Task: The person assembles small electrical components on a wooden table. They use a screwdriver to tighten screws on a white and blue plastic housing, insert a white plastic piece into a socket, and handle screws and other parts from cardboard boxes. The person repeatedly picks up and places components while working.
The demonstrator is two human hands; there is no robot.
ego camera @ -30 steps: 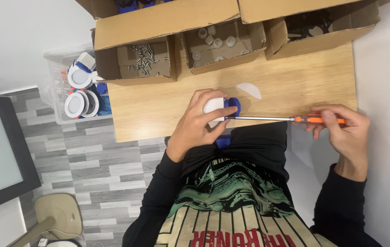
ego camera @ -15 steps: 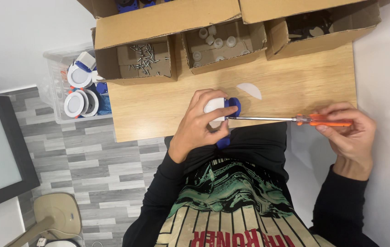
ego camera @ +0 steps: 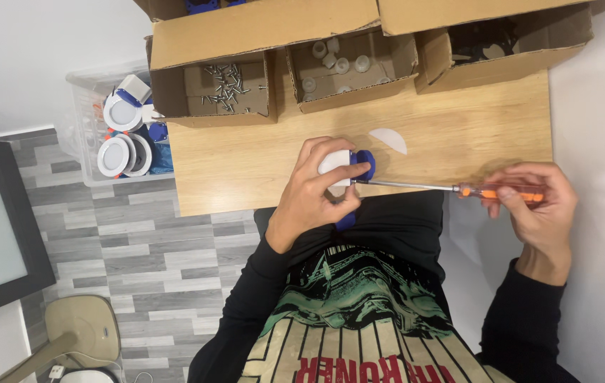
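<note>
Both hands are clamped: left hand on the white-and-blue fitting, right hand on the orange-handled screwdriver; its long shaft risks slipping toward the fingers.

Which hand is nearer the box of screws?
Left. The left hand sits just below the box of screws, gripping the white and blue part; the right hand is far off, holding the screwdriver.

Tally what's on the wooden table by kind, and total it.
Open cardboard boxes: 3
Orange-handled screwdriver, in right hand: 1
White-and-blue round fixture, in left hand: 1
Loose white half-disc piece: 1
Total: 6
</note>
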